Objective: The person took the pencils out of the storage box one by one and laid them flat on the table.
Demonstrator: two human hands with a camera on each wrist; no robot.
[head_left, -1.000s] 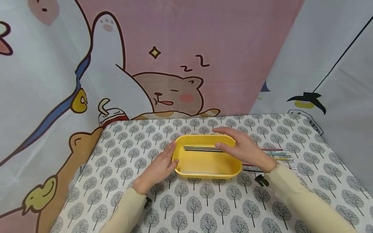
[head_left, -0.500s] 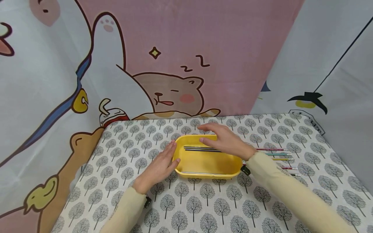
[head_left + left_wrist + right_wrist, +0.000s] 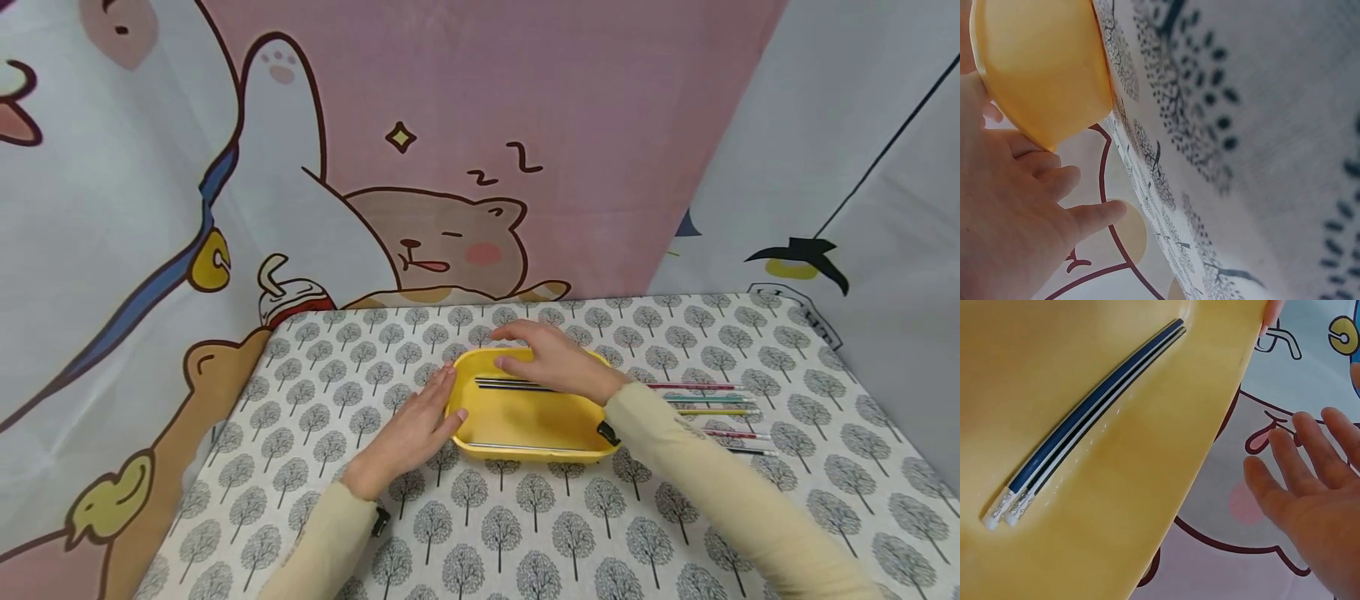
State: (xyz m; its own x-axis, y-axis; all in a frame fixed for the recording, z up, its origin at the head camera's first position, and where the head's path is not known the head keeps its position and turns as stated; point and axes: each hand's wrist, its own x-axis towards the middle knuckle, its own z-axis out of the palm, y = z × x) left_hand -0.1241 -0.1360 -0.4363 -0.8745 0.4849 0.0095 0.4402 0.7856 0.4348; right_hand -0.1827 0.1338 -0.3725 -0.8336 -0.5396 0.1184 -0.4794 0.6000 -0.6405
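the backdrop point(image 3: 600, 150), printed with cartoon animals, stands behind the table point(image 3: 555, 550), which carries a cloth with a tree pattern. two cream sleeves extend in from the near side: the left sleeve point(image 3: 322, 533) and the right sleeve point(image 3: 720, 467), the latter crossing the near right corner of the tray point(image 3: 502, 417). the tray is yellow, has rounded corners, and sits upright near the middle of the table. the hands are both extended and neither has hold of a pencil. the left hand point(image 3: 408, 437) is flat and relaxed, its fingers against the left end of the tray and its thumb at the rim. the right hand point(image 3: 558, 362) is above the far side of the tray, with fingers loosely spread and grasping nothing. dark pencils point(image 3: 513, 384) lie side by side in the tray, along the far side, partly below the right hand; a slim pale rod point(image 3: 525, 447) lies along the near wall. to the right of the tray, loose pencils point(image 3: 716, 412) in red, teal, yellow and black lie roughly parallel on the table. white erasers point(image 3: 990, 521) cap two of the dark pencils.
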